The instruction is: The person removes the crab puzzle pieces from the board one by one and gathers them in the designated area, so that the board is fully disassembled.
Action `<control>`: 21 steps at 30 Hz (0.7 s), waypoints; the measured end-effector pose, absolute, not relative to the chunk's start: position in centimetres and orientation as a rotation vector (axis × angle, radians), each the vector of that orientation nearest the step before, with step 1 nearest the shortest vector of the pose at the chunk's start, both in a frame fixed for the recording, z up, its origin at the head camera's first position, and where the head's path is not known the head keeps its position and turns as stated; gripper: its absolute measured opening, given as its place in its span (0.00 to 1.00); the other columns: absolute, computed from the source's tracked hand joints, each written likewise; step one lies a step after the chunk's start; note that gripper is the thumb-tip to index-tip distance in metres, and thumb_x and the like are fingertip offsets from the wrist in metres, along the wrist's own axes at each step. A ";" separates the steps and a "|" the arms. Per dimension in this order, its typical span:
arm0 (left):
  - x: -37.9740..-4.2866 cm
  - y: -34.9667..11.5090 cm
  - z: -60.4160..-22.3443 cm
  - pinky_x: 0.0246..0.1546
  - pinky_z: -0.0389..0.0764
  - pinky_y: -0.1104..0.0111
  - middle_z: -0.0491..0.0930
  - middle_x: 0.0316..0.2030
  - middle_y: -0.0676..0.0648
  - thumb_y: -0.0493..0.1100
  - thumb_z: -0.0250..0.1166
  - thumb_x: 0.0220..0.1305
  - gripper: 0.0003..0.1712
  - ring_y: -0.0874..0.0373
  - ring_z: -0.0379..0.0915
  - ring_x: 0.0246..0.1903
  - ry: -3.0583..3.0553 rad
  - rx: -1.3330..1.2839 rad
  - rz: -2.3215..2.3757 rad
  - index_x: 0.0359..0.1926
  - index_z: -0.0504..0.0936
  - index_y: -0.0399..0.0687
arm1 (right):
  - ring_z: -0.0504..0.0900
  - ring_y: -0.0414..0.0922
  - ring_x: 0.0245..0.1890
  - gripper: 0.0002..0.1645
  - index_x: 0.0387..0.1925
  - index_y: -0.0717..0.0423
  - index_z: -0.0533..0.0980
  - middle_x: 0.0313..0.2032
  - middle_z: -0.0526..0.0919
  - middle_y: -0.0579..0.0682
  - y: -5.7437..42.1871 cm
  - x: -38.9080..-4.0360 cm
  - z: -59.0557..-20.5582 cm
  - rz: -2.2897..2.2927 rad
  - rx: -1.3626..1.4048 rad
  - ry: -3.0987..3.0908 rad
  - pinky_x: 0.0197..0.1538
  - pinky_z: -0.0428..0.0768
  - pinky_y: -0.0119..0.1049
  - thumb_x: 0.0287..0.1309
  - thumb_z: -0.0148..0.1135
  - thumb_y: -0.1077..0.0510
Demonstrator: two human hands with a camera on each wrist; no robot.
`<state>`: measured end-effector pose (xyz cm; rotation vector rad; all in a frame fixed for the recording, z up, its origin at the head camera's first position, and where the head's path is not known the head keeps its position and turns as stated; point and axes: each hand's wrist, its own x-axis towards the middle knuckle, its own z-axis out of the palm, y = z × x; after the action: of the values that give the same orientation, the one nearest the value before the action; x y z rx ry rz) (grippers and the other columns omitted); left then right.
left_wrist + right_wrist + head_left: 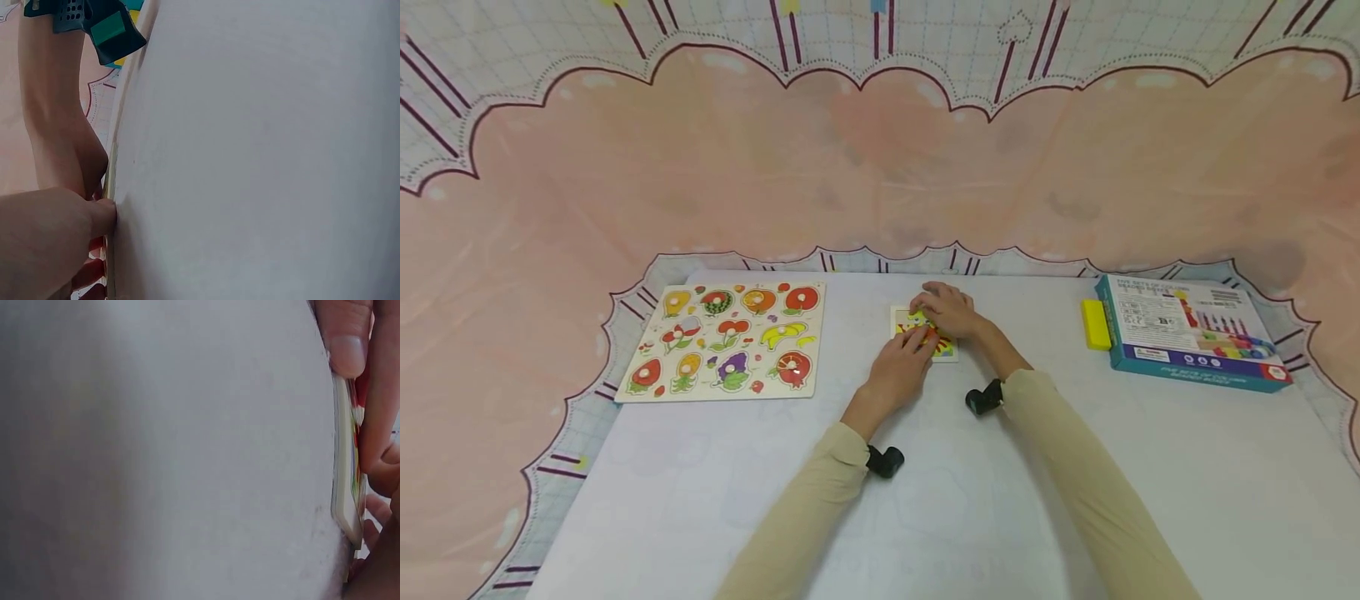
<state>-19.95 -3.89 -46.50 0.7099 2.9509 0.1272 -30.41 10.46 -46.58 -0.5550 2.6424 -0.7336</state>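
The small board (945,350) is touched by left hand (901,364) and right hand (948,311), finger grip unclear; fitting seems underway, alignment being needed next.

On the table (955,517), the small board (943,347) lies near the middle. The left hand (895,362) is on its near-left part, and the right hand (951,310) is over its far-right part. To the left, well apart, lies the fruit board (763,367). To the right, also well apart, lies the box (1195,333); the small block (1096,325) is just beside its left side. Behind the table is the cloth (887,183).
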 end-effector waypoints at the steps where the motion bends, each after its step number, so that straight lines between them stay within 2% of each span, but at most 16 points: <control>1: -19.9 -3.9 -46.5 0.72 0.60 0.61 0.57 0.74 0.47 0.50 0.47 0.76 0.28 0.51 0.55 0.72 2.950 0.709 0.121 0.73 0.61 0.52 | 0.44 0.63 0.75 0.16 0.52 0.43 0.75 0.75 0.50 0.56 10.5 -30.4 -46.6 -0.732 -0.558 2.637 0.71 0.41 0.66 0.73 0.41 0.52; 21: -19.9 -3.6 -46.3 0.72 0.61 0.62 0.57 0.74 0.47 0.50 0.47 0.76 0.28 0.51 0.56 0.72 2.947 0.687 0.089 0.73 0.62 0.52 | 0.41 0.63 0.75 0.13 0.51 0.41 0.72 0.75 0.47 0.57 10.8 -30.7 -46.1 -0.687 -0.628 2.581 0.73 0.39 0.66 0.71 0.44 0.51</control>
<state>-19.93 -3.62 -46.27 0.6874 2.9468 0.0886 -30.70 10.75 -46.07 -0.6279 2.5806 -0.6870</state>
